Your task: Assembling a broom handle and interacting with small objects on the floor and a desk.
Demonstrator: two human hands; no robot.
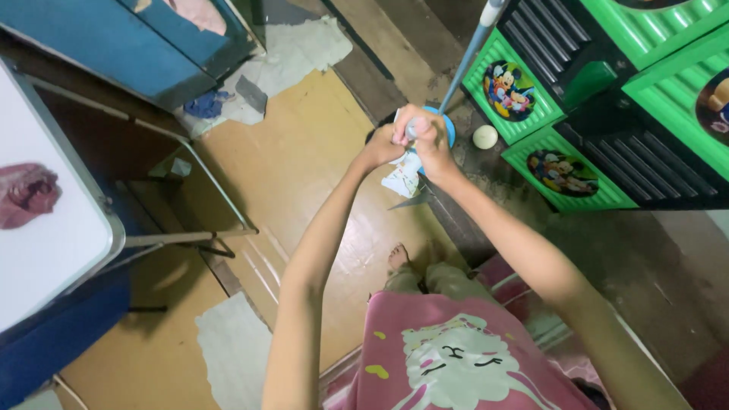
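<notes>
Both my arms reach forward and my hands meet over the floor. My right hand (pixel 431 144) is wrapped around the near end of a long light-blue pole (pixel 469 52) that slants up to the right. My left hand (pixel 385 146) presses against it from the left, fingers closed on the same pole end. A blue round part (pixel 449 127) shows just behind my hands. A white torn scrap (pixel 402 179) hangs just below them.
Green and black plastic drawers (pixel 607 91) with cartoon stickers stand at the right. A small pale ball (pixel 484 137) lies by them. A white folding table (pixel 53 228) is at the left, a blue board (pixel 129 45) at top left. My foot (pixel 398 257) rests on worn yellow flooring.
</notes>
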